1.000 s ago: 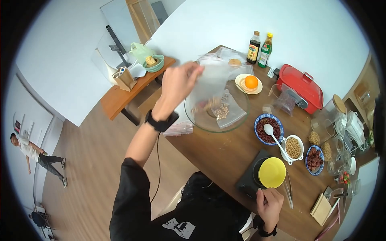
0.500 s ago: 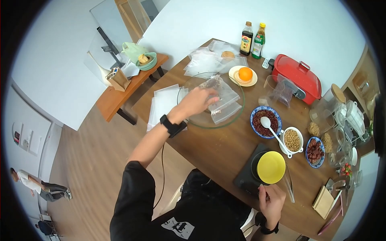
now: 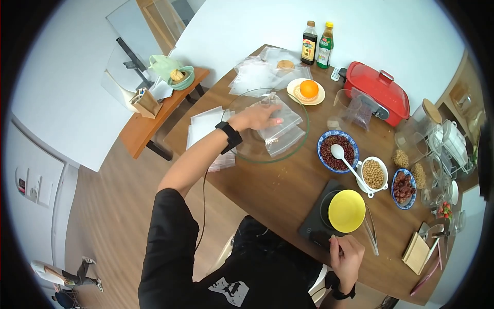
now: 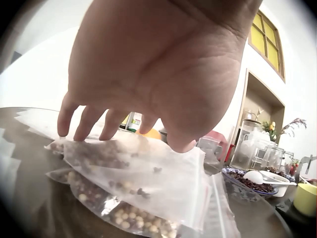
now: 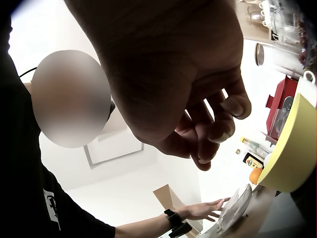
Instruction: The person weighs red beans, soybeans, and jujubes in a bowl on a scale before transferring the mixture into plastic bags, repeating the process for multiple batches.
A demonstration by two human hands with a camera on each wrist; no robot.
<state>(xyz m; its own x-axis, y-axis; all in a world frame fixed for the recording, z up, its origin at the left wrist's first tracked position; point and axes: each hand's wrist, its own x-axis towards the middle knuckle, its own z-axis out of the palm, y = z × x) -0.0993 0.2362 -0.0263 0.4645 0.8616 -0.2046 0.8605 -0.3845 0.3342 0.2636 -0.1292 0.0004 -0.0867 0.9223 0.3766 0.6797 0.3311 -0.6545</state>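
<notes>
Left hand [image 3: 257,117] reaches over the big glass bowl [image 3: 267,162], fingers spread and bent down, tips touching the filled zip bags [image 3: 285,141] inside it. Bags overlap, with pale beans and dark bits showing through the plastic; the hand covers part of the top one. Right hand [image 3: 347,257] is at the near edge of the surface [image 3: 257,190], just beside the black scale [image 3: 314,226], fingers loosely curled, apparently holding nothing, though its palm is in deep shade in the right wrist view.

Yellow bowl [image 3: 347,211] sits on the scale, tongs [image 3: 371,234] just beside it. Between scale and red cooker [image 3: 375,85]: blue-rimmed bowl [image 3: 320,154] of dark red beans, white spoon [image 3: 337,151] lying across to the white bowl [image 3: 360,177] of pale beans. Blue-rimmed dish [image 3: 405,206] of dark red pieces is further right. Behind the glass bowl, orange [image 3: 309,89] on a plate [image 3: 294,97], two bottles beyond. Loose flat bags [image 3: 203,126] lie left of the glass bowl, partly behind the left forearm.
</notes>
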